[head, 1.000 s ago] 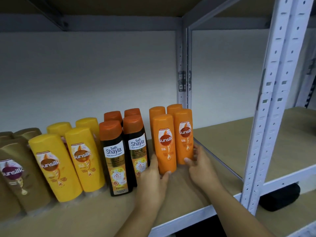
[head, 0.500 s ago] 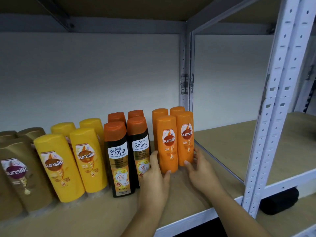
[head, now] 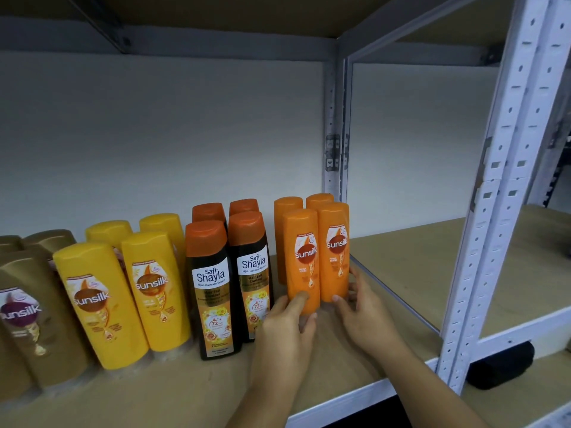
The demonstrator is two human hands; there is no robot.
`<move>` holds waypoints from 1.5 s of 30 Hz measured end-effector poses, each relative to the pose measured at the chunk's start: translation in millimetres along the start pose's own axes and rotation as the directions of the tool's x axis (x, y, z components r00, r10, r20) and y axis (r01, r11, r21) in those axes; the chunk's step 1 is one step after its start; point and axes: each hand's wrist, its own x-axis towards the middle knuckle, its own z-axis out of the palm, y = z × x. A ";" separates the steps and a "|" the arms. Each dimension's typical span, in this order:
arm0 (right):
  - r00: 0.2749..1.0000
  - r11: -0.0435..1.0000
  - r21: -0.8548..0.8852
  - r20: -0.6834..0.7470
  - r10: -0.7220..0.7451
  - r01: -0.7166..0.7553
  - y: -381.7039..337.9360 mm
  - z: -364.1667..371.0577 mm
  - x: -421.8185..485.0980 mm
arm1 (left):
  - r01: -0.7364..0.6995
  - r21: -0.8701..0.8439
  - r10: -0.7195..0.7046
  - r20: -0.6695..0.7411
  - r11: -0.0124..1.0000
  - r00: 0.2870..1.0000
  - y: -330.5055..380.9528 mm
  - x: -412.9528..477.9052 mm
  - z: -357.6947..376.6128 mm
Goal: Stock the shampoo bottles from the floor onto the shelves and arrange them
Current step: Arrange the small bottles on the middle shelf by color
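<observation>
The left hand (head: pixel 285 329) grips the foot of the front-left orange plastic shampoo bottle (head: pixel 301 257), its thumb laid on the front face below the label and the other fingers curled in at the base; the right hand (head: pixel 364 313) holds the front-right orange plastic shampoo bottle (head: pixel 335 251) low down, thumb at the front lower edge, fingers wrapped round its right side; both bottles stand upright and touch side by side on the pale wooden shelf board (head: pixel 185 393), at the right end of the row; two rear orange bottles (head: pixel 287 208) stand directly behind them, near the white back wall (head: pixel 154 134); just left, a narrow gap apart, come four black bottles with rust-orange caps (head: pixel 213 288) marked Safi Shayla, two in front and two behind, and the left hand partly covers the foot of the nearer front one; further left stand four yellow plastic bottles (head: pixel 99 301), again two by two; at the left edge are gold-brown bottles (head: pixel 34 319), cut off by the frame; to the right a white perforated metal upright (head: pixel 494 211) rises at the shelf's front edge, with the neighbouring wooden board (head: pixel 432 267) behind it; lower down, a black rounded object (head: pixel 500 364) lies on the level below, and what it is I cannot tell
</observation>
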 end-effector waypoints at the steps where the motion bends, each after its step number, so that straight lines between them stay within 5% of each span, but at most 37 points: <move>1: 1.000 1.000 -0.001 -0.001 -0.002 0.002 0.2 0.0 0.1 | 0.009 0.001 -0.009 0.007 1.000 1.000 0.5 -0.1 -0.3; 18: 1.000 1.000 0.016 0.005 0.012 -0.012 2.5 1.3 2.3 | 0.056 0.027 -0.058 0.069 0.998 0.996 -2.5 2.2 -0.5; 23: 1.000 0.983 -0.184 0.017 0.023 -0.020 -1.0 2.9 -8.7 | -0.016 0.056 0.008 0.137 0.998 0.991 -5.3 -1.7 -9.8; 28: 0.992 0.855 -0.518 0.122 0.038 0.031 -3.7 1.4 -42.4 | -0.077 0.144 0.012 0.403 0.987 0.915 -13.4 -26.2 -45.8; 32: 0.970 0.787 -0.602 0.244 0.021 0.134 -22.8 8.8 -71.6 | -0.080 0.112 0.016 0.488 0.990 0.872 -24.0 -50.2 -81.2; 41: 0.922 0.803 -0.548 0.386 -0.004 0.233 -79.7 43.5 -135.7 | -0.030 0.219 -0.067 0.424 0.975 0.903 -42.1 -92.3 -136.8; 45: 0.911 0.823 -0.493 0.408 -0.068 0.282 -94.0 59.1 -147.2 | 0.106 0.217 -0.178 0.347 0.970 0.921 -49.5 -102.7 -149.1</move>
